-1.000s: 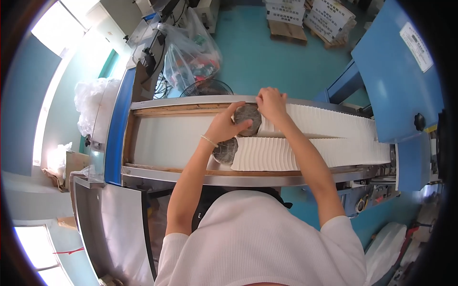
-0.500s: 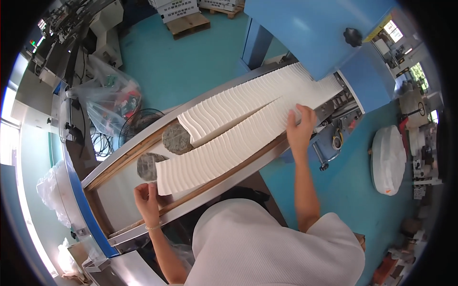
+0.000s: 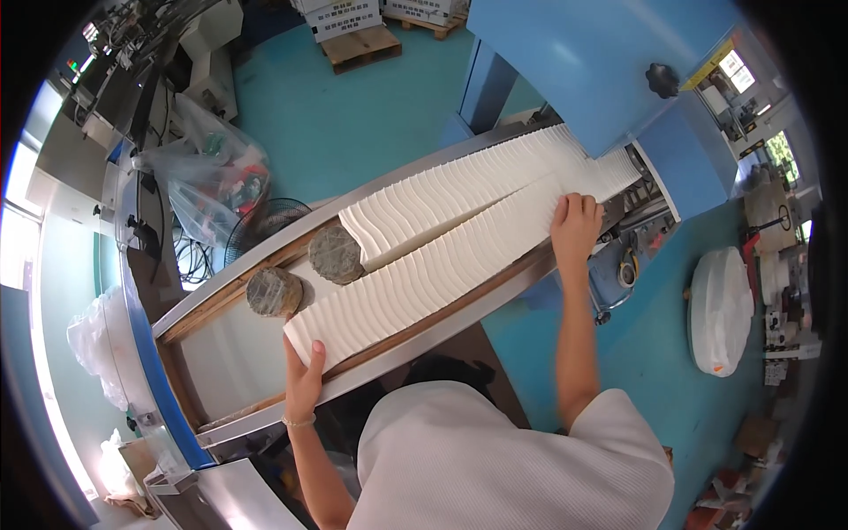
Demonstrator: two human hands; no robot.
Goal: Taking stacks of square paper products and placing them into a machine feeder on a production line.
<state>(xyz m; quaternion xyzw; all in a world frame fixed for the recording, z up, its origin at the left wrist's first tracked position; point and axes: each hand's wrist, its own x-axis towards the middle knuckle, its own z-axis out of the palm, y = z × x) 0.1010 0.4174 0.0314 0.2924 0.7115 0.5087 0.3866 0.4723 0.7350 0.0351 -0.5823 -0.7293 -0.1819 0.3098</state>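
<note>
Two long rows of overlapping white paper pieces lie side by side in a shallow wood-edged trough, a far row (image 3: 442, 190) and a near row (image 3: 424, 283). My left hand (image 3: 303, 382) grips the left end of the near row, thumb toward the front and fingers at its end face. At that row's right part, my right hand (image 3: 579, 228) has its fingers curled over the paper's near edge. One round grey block (image 3: 336, 254) rests against the far row's left end. Another round grey block (image 3: 274, 291) sits just beyond my left hand, beside the near row's end.
A blue machine (image 3: 583, 71) stands over the trough's right end. The trough's metal rim (image 3: 380, 375) runs along my front. Beyond the far side are a black fan (image 3: 265, 221) and a clear bag (image 3: 216, 168). A white wrapped bundle (image 3: 720, 309) stands at the right.
My left hand has moved from beside the grey block onto the near row's end, which is now slightly tilted. That block sits a little farther back. My right hand's fingers have curled in.
</note>
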